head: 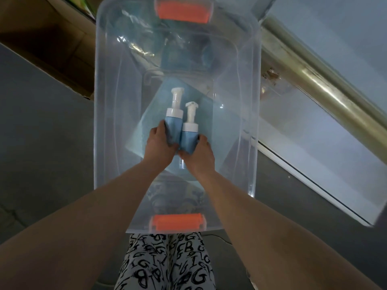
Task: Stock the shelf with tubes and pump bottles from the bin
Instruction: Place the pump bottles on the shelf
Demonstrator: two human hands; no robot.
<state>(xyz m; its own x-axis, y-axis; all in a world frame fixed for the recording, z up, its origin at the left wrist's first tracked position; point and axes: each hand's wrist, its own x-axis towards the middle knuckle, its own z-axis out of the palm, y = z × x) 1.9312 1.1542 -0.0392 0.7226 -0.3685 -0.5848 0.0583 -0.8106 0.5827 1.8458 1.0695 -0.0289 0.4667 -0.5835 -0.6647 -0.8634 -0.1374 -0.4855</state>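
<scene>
Your left hand (158, 144) curled round left pump bottle (173, 124), right hand (199, 152) gripping right pump bottle (189, 139). Both bottles blue, white pumps, side by side touching, inside clear bin (106, 114).

Two pump bottles (181, 126) side by side in bin (104, 101); shelf (324, 132) right of bin.

Hidden and cut off
The left hand (160, 144) and right hand (199, 153) cover the pump bottles' (173, 124) bases; the bin's (109, 101) far rim is cropped.
</scene>
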